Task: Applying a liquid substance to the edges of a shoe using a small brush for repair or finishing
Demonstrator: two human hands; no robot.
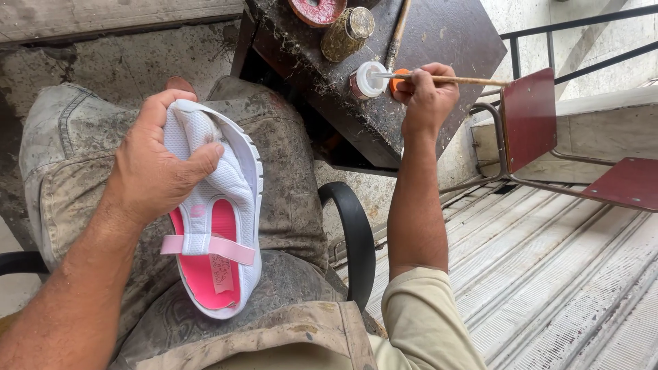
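My left hand [161,164] grips the toe of a small white mesh shoe [226,226] with a bright pink insole and a pale pink strap, holding it over my lap. My right hand [425,96] reaches out to a dark, glue-stained table [439,41] and holds a thin wooden brush [452,80] level, its tip at the mouth of a small white-rimmed pot [368,80]. An orange lid [399,77] shows just behind my fingers.
On the table stand a gold-lidded jar [348,32], a red dish [317,9] and a long stick [397,34]. A black chair armrest [353,233] curves by my right knee. A red metal chair [541,123] stands right, above a ribbed metal floor [569,274].
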